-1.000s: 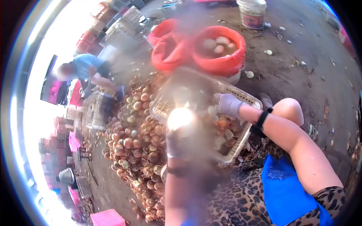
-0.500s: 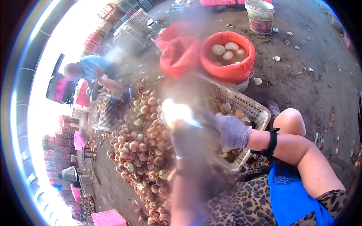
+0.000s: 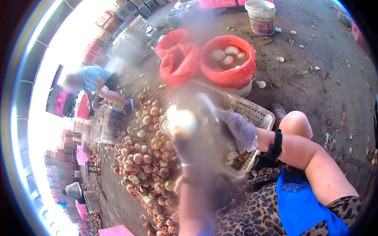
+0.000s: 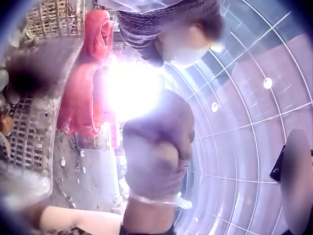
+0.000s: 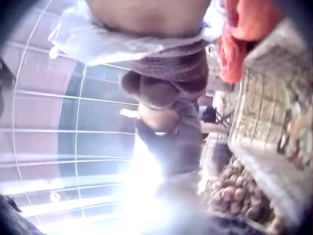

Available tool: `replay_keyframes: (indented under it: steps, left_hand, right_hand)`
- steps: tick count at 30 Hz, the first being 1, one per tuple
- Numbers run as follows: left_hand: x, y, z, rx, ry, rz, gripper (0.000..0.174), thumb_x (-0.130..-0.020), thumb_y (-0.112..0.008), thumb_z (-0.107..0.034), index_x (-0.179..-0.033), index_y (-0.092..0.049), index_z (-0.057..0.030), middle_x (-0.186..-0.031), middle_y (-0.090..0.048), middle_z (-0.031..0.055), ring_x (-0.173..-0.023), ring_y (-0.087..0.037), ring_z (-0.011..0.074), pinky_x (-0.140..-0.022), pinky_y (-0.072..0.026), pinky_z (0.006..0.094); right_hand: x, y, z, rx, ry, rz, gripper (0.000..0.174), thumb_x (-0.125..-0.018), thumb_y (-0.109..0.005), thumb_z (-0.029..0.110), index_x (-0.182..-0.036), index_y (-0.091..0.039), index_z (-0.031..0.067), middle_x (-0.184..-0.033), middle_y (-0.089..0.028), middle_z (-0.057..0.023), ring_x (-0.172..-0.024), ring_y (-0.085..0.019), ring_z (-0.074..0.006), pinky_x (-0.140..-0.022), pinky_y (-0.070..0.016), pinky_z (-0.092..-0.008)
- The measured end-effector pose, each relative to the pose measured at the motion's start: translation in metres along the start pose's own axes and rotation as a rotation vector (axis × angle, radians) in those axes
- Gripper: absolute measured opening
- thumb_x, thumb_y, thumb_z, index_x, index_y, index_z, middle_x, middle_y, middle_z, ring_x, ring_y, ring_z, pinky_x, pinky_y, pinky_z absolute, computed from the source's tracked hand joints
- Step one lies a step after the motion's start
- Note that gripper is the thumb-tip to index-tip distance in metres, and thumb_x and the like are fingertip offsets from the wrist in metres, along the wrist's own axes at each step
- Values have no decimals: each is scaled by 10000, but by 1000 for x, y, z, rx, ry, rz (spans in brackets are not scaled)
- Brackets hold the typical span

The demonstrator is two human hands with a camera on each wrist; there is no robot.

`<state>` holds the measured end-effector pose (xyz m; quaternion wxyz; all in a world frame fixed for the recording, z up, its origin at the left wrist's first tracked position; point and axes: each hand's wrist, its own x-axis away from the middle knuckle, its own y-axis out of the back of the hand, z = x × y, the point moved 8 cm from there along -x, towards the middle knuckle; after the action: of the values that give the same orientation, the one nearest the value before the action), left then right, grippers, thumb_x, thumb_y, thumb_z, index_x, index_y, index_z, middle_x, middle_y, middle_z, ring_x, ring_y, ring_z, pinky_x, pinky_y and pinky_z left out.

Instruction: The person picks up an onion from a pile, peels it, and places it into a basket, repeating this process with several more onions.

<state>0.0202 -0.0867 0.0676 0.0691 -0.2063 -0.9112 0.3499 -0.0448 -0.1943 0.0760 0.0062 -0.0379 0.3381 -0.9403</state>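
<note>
Both gloved hands are raised close together over a pale plastic crate [image 3: 252,108] holding onions and skins. In the left wrist view, my left hand [image 4: 164,29] grips a pale onion [image 4: 182,46] with its fingers around it. My right hand [image 3: 239,128] is close by, its fingers curled; I cannot tell what they hold. In the right wrist view, the right hand [image 5: 166,81] is right at the onion [image 5: 159,119], with the left hand [image 5: 178,144] on its other side. Glare and a blurred patch cover much of the left hand [image 3: 187,147] in the head view.
A large heap of unpeeled onions [image 3: 138,157] lies left of the crate. Beyond stand a red-lined bucket [image 3: 228,78] of liquid with peeled onions, another red liner [image 3: 179,65] and a white bucket [image 3: 262,17]. A person [image 3: 94,80] bends beside a crate [image 3: 108,124] at left.
My right hand has moved from over the crate's right part toward the left hand, and both now work close together. The head view has shifted slightly.
</note>
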Motion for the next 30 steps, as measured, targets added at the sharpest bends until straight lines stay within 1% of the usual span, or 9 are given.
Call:
replay_keyframes:
  steps: [2, 4, 7, 12, 15, 21, 23, 28, 30]
  left_hand:
    - [2, -8, 5, 122, 57, 14, 626, -774, -625, -299, -1284, -384, -28, -1180, -490, 107, -1094, -492, 239, -989, -435, 388]
    - [6, -14, 12, 39, 123, 81, 620, -783, -616, -314, -1271, -387, -8, -1169, -498, 116, -1084, -501, 231, -962, -445, 356]
    - [4, -5, 10, -489, -16, 129, 586, -801, -596, -309, -1247, -398, 16, -1164, -505, 128, -1081, -506, 219, -915, -456, 317]
    - [8, -35, 4, -300, 4, 157, 544, -831, -579, -318, -1225, -416, 20, -1182, -508, 122, -1065, -508, 189, -871, -458, 291]
    - [-14, 3, -4, -1101, -409, 85, 554, -864, -550, -419, -1208, -449, 3, -1199, -508, 94, -1033, -518, 167, -836, -468, 272]
    - [25, -48, 39, 590, 436, 660, 551, -929, -426, -454, -1279, -424, -29, -1246, -477, 85, -1109, -467, 165, -881, -444, 272]
    - [27, -68, 28, 549, 415, 628, 565, -907, -481, -429, -1297, -406, -27, -1222, -479, 100, -1109, -480, 194, -910, -435, 293]
    - [19, -30, 20, -262, 163, 25, 543, -847, -609, -234, -1296, -388, -22, -1180, -476, 119, -1029, -524, 237, -913, -443, 342]
    - [11, -17, 19, -574, 26, 6, 502, -856, -575, -237, -1275, -401, -21, -1145, -496, 113, -1007, -532, 219, -888, -457, 322]
  right_hand:
    - [1, 5, -2, 83, -46, -40, 489, -914, -481, 241, -1383, -360, 179, -811, -604, -80, -726, -597, -163, -659, -502, -304]
    - [-13, 9, -9, 639, 285, -88, 548, -911, -480, 233, -1425, -301, 171, -799, -621, -84, -699, -601, -170, -639, -495, -315]
    - [-15, 14, -8, 1041, 427, -152, 533, -914, -485, 212, -1417, -323, 144, -726, -611, -62, -642, -579, -154, -594, -473, -301]
    - [-24, 20, -19, 137, 95, -96, 377, -943, -452, 189, -1311, -457, 110, -691, -550, 23, -574, -505, -75, -525, -433, -229]
    - [-16, 11, -23, -215, -123, -85, 277, -954, -461, 189, -1204, -538, 96, -700, -504, 58, -576, -474, -45, -510, -409, -192]
    - [-5, 1, -19, 119, 14, -26, 354, -958, -473, 174, -1298, -484, 76, -726, -511, 45, -595, -462, -35, -529, -405, -192]
    - [4, -1, -4, -14, 21, -122, 316, -931, -519, 190, -1213, -556, 53, -773, -544, 17, -649, -495, -54, -576, -431, -213]
    - [-5, 24, 14, 621, 463, -310, 236, -830, -622, 202, -957, -605, 3, -819, -595, -56, -750, -574, -144, -662, -472, -293]
    - [-3, 19, 22, 967, 550, -391, 216, -816, -628, 191, -921, -605, 4, -803, -602, -57, -737, -581, -148, -649, -468, -294]
